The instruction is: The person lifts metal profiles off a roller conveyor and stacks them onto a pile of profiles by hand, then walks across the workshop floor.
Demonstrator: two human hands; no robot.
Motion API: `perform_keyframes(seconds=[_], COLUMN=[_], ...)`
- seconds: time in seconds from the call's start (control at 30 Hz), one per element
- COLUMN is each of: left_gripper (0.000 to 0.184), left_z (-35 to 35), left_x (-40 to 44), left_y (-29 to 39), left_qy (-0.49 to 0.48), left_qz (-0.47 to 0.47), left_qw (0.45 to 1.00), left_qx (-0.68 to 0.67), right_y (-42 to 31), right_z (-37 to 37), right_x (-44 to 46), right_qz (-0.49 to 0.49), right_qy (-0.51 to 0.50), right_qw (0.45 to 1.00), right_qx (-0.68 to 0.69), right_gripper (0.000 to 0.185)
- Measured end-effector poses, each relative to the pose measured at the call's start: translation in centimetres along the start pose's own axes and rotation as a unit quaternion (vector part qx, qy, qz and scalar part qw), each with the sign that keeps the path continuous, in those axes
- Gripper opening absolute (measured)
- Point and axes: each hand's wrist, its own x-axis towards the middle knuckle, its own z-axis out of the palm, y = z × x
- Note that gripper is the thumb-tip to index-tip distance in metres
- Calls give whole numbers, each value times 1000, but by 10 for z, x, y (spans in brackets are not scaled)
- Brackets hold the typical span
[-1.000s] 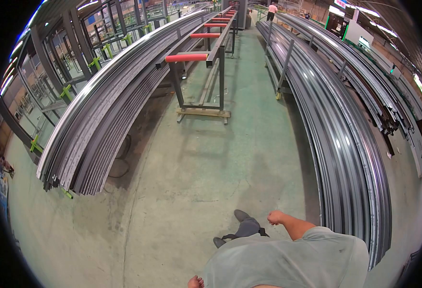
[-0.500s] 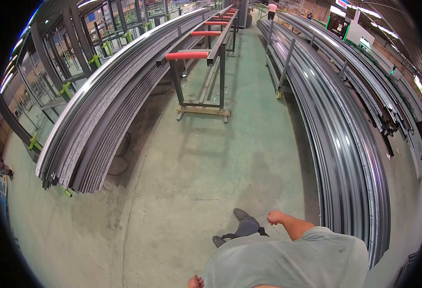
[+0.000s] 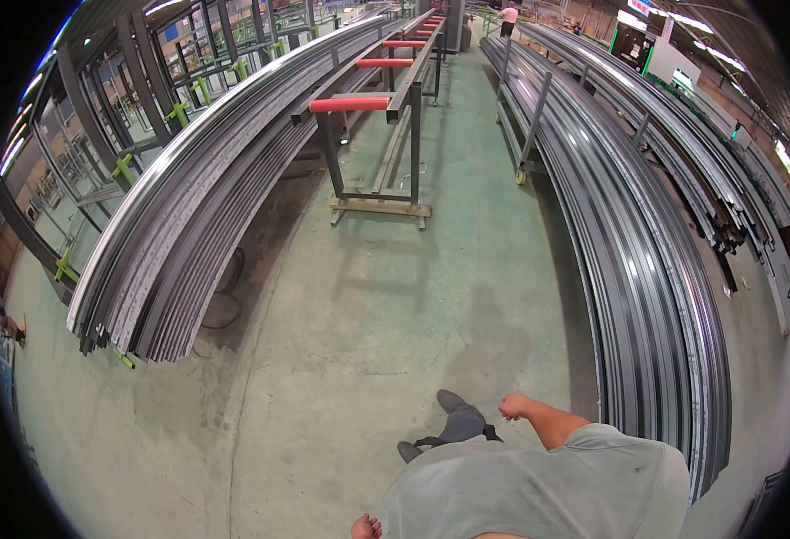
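While the right hand [image 3: 514, 407] hangs loosely clenched near 2 dark shoes [image 3: 452, 402] and stacked metal profiles [image 3: 642, 314], the left hand's [image 3: 366, 527] grip cannot be told.

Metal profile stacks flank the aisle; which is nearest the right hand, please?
The stack immediately right of the aisle; others lie farther from the right hand.

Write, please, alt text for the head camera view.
A grey-shirted person stands between stacks of long grey metal profiles, nothing visible in the right hand or left hand; ahead is a dark metal frame with red rollers.
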Motion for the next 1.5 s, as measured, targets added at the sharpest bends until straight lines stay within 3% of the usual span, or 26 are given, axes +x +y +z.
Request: perform_keyframes(seconds=[0.2, 0.3, 0.6, 0.8, 1.1, 1.3, 1.43, 1.5], left_gripper=[43, 43, 43, 42, 42, 42, 42, 42], left_z=[0, 1, 3, 2, 1, -1, -8, -18], left_x=[0, -2, -9, -9, -10, -10, -12, -17], left_y=[0, 1, 5, 9, 10, 12, 20, 30], left_qy=[1, 1, 0, 0, -1, -2, -4, -2], left_qz=[3, 3, 8, 11, 11, 16, 39, 102], left_qw=[1000, 1000, 1000, 1000, 1000, 1000, 999, 995], left_qx=[0, -2, 0, 0, -6, -12, -14, -4], right_y=[0, 2, 9, -2, 10, -13, -29, -36], right_z=[4, 1, 5, 5, 10, -1, -10, -12], right_x=[-4, -1, 5, -12, 9, -9, -17, -19], right_qz=[12, 17, 1, 11, -29, 12, 7, 13], right_qy=[45, -2, 6, 41, 33, 38, 18, 15], right_qw=[997, 999, 1000, 997, 999, 999, 999, 998], right_qx=[58, 30, 2, 68, 2, 28, 27, 58], right_gripper=[20, 22, 20, 19, 20, 20, 22, 23])
